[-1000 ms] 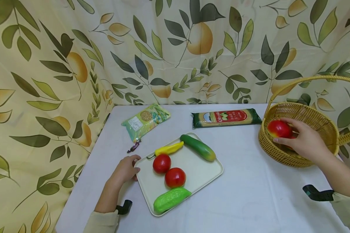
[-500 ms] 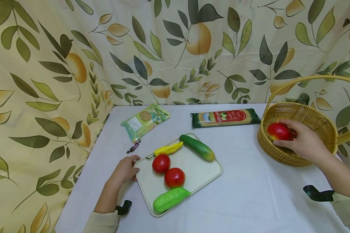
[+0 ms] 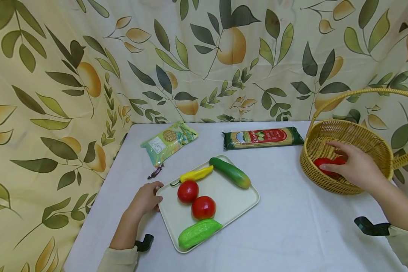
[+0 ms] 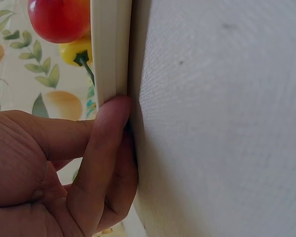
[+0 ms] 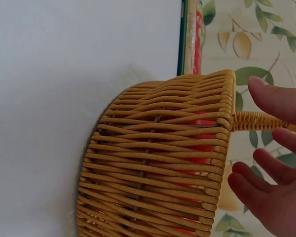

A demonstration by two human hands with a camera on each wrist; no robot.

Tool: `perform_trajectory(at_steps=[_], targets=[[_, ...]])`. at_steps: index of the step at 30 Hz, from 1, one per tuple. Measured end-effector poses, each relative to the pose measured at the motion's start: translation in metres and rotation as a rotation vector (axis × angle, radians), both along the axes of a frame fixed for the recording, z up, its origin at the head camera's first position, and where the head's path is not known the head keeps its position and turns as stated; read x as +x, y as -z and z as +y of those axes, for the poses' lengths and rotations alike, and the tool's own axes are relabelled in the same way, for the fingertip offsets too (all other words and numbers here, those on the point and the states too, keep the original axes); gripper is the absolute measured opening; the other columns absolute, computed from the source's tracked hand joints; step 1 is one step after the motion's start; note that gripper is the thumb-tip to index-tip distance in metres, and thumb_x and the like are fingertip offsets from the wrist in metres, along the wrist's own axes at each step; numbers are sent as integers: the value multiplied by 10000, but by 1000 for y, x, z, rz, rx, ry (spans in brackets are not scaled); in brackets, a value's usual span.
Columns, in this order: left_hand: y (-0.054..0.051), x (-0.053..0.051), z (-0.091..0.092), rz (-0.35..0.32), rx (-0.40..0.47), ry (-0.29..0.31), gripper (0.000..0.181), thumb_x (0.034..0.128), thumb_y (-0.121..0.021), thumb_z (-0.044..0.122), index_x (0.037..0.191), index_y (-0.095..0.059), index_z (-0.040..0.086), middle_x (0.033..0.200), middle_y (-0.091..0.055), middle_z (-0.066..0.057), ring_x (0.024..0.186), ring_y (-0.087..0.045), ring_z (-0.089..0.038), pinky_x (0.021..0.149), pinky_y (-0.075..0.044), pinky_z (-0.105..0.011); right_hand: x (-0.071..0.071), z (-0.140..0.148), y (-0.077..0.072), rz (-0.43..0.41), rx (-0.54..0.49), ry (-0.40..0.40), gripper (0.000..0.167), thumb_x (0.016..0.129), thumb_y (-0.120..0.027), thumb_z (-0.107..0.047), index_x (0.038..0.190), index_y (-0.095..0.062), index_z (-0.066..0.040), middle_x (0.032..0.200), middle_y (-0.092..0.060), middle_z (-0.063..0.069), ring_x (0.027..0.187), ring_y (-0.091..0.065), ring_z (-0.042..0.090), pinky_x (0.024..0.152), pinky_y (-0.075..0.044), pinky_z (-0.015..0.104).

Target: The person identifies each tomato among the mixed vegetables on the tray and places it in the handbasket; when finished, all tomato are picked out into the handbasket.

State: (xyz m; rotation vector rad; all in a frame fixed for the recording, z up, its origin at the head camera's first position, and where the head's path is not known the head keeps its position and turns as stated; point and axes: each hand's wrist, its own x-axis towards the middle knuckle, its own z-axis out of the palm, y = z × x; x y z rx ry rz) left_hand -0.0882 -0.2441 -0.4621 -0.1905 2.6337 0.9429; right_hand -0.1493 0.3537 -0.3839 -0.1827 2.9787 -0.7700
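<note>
My left hand (image 3: 146, 198) pinches the left rim of a cream tray (image 3: 231, 207); in the left wrist view the thumb and fingers (image 4: 108, 123) close on the tray's edge (image 4: 111, 54). On the tray lie two red tomatoes (image 3: 188, 191) (image 3: 203, 207), a yellow pepper (image 3: 197, 173), a cucumber (image 3: 230, 172) and a light green gourd (image 3: 200, 233). My right hand (image 3: 357, 166) is over the wicker basket (image 3: 312, 177), above red produce (image 3: 326, 166) lying inside. In the right wrist view its fingers (image 5: 271, 168) are spread beyond the basket rim and hold nothing.
Behind the tray lie a green snack bag (image 3: 170, 141) and a small purple wrapped candy (image 3: 155, 171). A noodle packet (image 3: 263, 138) lies left of the basket. The basket's handle (image 3: 360, 91) arches over it. A leaf-patterned cloth (image 3: 204, 56) hangs behind the table.
The red and yellow fruit in my right hand has gone down into the basket and been let go, and the fingers have opened. My left hand and the tray have stayed in place.
</note>
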Motion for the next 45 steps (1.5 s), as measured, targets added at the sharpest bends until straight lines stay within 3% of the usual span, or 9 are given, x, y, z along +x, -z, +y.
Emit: perform_trajectory(at_steps=[7,15,19,22,25,31,35,43,45], targets=[[0,0,0,6,-8,6,395,902,-703,26,1288,-621,56,876,-605,-101,521,-604,-182,584,-485,-302,-2,-2,-3,-17,-46,19,892,892,-765,-391,1533,-304,24,1383,-403,401,1222,-394,609,905,-387,728],[2,0,0,5,-6,1,392,906,-701,25,1288,-621,64,881,-608,-103,516,-609,-183,575,-493,-299,-5,-7,-9,-35,-141,42,907,897,-750,-414,1564,-272,-26,1448,-387,370,1240,-429,605,893,-464,603],[2,0,0,11,-6,1,391,905,-702,21,1285,-624,64,884,-610,-104,514,-608,-183,571,-496,-298,-7,-11,-11,-45,-197,51,912,892,-751,-431,1575,-271,-65,1485,-375,338,1260,-438,583,793,-564,321],[1,0,0,12,-5,1,388,903,-703,18,1281,-625,64,879,-608,-104,511,-609,-185,567,-495,-299,-7,-14,-12,-47,-239,56,906,890,-743,-449,1583,-273,-104,1502,-379,307,1273,-446,554,694,-476,100],[1,0,0,8,-3,0,390,906,-703,20,1285,-622,63,882,-606,-105,512,-611,-186,566,-495,-299,-6,-18,-13,-47,-291,58,880,894,-734,-453,1589,-282,-161,1519,-380,265,1291,-458,493,696,-414,39],[0,0,0,7,-1,0,397,908,-701,20,1294,-617,61,881,-602,-107,516,-607,-189,571,-495,-300,-5,-24,-15,-64,-405,64,815,908,-726,-421,1579,-309,-221,1530,-371,214,1209,-550,124,759,-451,61],[0,0,1,13,-5,1,400,906,-699,16,1295,-618,60,875,-601,-107,515,-603,-191,570,-491,-301,-5,-26,-16,-80,-465,62,801,919,-715,-404,1584,-295,-250,1546,-371,160,1110,-514,-115,768,-456,69],[-1,0,2,4,-10,-3,413,907,-701,23,1308,-611,63,896,-598,-114,516,-607,-190,577,-491,-298,-4,-35,-17,-90,-525,59,769,929,-703,-393,1576,-306,-271,1533,-374,112,1114,-507,-134,781,-465,81],[-1,0,2,4,-11,-3,412,907,-701,24,1308,-612,63,891,-597,-111,516,-606,-187,577,-488,-298,-4,-38,-17,-94,-529,53,767,934,-699,-386,1577,-302,-254,1523,-386,91,1187,-522,-61,793,-467,85]])
